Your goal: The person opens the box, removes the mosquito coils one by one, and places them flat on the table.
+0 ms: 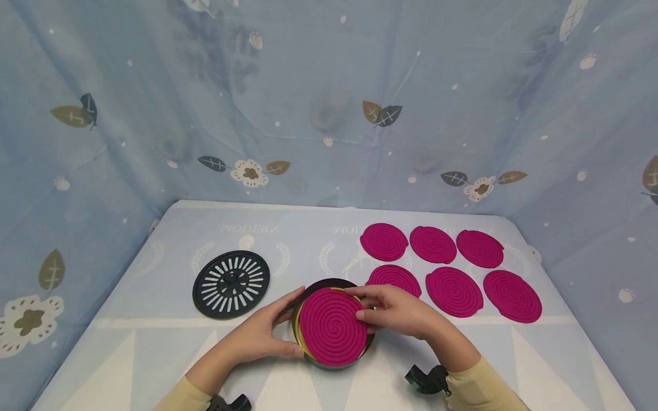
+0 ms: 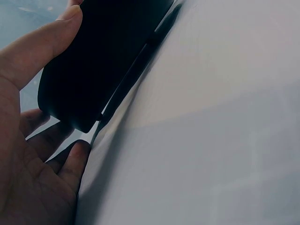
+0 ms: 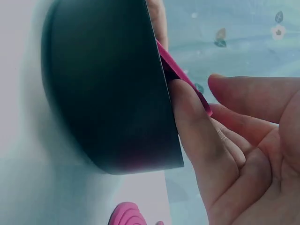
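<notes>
A round dark container, low and straight-sided, stands in front of me on the table. A magenta spiral coaster lies across its opening, with a yellow-green rim showing beside it. My left hand grips the container's left side, thumb at the near edge; in the left wrist view the fingers reach around the dark wall. My right hand pinches the coaster's right edge. The right wrist view shows that coaster tilted up from the container's rim, with a finger beneath it.
A black slotted disc with a central knob lies left of the container. Several magenta spiral coasters are laid out in two rows at the right; my right hand partly covers one. A patterned blue cloth backdrop rises behind the table.
</notes>
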The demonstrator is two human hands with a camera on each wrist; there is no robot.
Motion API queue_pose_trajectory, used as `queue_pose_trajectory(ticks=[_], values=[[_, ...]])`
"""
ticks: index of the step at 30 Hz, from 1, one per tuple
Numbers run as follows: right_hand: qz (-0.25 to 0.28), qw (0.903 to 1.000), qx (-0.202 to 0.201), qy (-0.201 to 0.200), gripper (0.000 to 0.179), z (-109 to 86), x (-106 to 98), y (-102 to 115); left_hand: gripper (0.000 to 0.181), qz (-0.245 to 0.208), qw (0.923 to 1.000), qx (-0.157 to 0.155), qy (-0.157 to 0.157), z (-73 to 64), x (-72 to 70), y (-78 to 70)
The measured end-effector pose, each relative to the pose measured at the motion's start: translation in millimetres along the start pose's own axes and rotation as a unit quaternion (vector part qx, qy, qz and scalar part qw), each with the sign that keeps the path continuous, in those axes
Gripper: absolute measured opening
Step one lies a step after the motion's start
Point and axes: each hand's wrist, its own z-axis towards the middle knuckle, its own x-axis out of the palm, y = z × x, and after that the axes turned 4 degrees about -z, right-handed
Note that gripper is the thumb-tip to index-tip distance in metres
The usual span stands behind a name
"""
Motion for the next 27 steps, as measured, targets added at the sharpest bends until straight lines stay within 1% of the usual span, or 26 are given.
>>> queue_pose_trajectory(ticks=[3,6,16,21,27], values=[[0.001,1.0000,-0.003,0.000,0.050,-1.2,-1,-2,0.115,0.001,1.0000,0.002,-0.001,0.8,-0.2,0.6],[0.006,1.0000,-0.003,-0.003,0.050,-1.5,-1,-4,0.116,0.005,1.0000,-0.002,-0.002,0.9,-0.1,0.9],[0.057,0.9982,0.007,-0.016,0.046,-3.1,2,-8,0.116,0.014,0.9999,-0.005,-0.005,0.2,0.8,0.5],[0.075,0.9966,0.003,-0.034,0.047,-5.0,3,-9,0.115,0.017,0.9998,-0.008,-0.005,0.2,0.7,0.4],[0.100,0.9933,-0.009,-0.059,0.050,-6.5,0,-18,0.114,0.011,0.9999,-0.003,-0.003,-0.5,0.4,1.2]])
